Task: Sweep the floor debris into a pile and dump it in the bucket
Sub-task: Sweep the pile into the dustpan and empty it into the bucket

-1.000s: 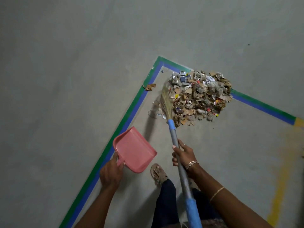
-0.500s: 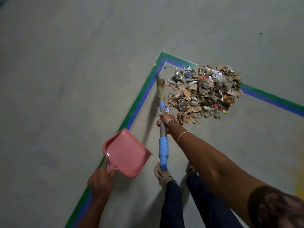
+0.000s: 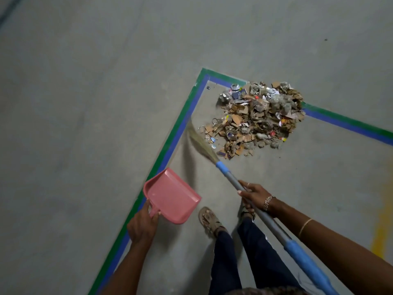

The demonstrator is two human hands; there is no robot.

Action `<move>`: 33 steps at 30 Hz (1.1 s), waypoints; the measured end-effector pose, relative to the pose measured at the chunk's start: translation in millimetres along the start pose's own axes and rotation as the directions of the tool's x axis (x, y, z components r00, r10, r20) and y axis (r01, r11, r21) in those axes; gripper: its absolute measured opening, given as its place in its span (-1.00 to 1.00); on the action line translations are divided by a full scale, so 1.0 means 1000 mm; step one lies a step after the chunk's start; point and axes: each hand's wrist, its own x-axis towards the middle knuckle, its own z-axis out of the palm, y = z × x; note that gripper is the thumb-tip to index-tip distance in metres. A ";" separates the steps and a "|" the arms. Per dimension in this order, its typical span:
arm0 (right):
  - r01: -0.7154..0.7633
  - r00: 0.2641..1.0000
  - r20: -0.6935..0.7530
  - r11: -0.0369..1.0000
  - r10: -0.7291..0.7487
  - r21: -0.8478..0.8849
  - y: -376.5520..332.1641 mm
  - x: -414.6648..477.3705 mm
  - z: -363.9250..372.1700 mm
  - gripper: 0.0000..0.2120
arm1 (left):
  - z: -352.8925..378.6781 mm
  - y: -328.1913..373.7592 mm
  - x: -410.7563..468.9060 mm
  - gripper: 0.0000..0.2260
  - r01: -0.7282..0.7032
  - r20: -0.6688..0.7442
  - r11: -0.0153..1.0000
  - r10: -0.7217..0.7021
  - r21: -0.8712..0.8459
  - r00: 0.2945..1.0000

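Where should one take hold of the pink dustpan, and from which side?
Grip the dustpan by the short handle at its walled back edge, from the near side, as the left hand does; its open lip then faces the pile.

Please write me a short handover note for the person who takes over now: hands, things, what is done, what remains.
Left grip holds the empty dustpan by its handle.
Right grip holds the broom shaft; bristles beside the pile, on its left.
The pile sits in the corner of the tape, covering some of it.
Done: debris mostly piled.
Left: sweep in stray bits, load the dustpan, dump in the bucket, not in view.
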 end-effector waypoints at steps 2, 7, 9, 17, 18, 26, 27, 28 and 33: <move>-0.041 0.998 0.050 0.996 0.045 -0.077 0.006 0.006 0.006 -0.46 | -0.002 0.004 0.004 -0.29 -0.032 -0.010 0.999 0.032 0.043 0.999; -0.119 0.993 -0.006 0.975 0.120 -0.188 0.013 0.040 0.016 -0.48 | -0.006 0.020 0.012 -0.40 -0.096 -0.032 0.988 0.101 0.118 0.994; -0.112 0.993 -0.064 0.978 0.102 -0.176 0.014 0.052 0.006 -0.54 | -0.007 0.031 0.013 -0.53 -0.119 -0.038 0.985 0.125 0.124 0.991; -0.016 0.986 -0.166 0.980 -0.017 -0.198 0.016 0.008 -0.074 -0.47 | -0.019 0.065 0.018 -0.53 -0.254 -0.013 0.950 0.260 0.181 0.965; -0.003 0.986 -0.166 0.980 -0.031 -0.201 0.016 -0.005 -0.084 -0.46 | -0.020 0.072 0.019 -0.53 -0.263 -0.009 0.947 0.270 0.186 0.963; -0.033 0.970 -0.245 0.993 0.005 -0.110 0.015 -0.055 -0.132 -0.76 | -0.022 0.127 0.023 -0.52 -0.253 0.023 0.936 0.256 0.245 0.966; -0.089 0.958 -0.282 0.987 0.048 -0.135 0.017 -0.046 -0.139 -0.75 | -0.019 0.132 0.025 -0.53 -0.257 0.016 0.935 0.261 0.246 0.965; -0.129 0.947 -0.315 0.976 0.068 -0.176 0.017 -0.036 -0.147 -0.75 | -0.014 0.136 0.028 -0.53 -0.261 0.011 0.933 0.267 0.247 0.964; -0.213 0.879 -0.476 0.869 -0.030 -0.446 0.027 0.037 -0.200 -0.62 | 0.038 0.160 0.056 -0.54 -0.250 0.014 0.939 0.254 0.238 0.967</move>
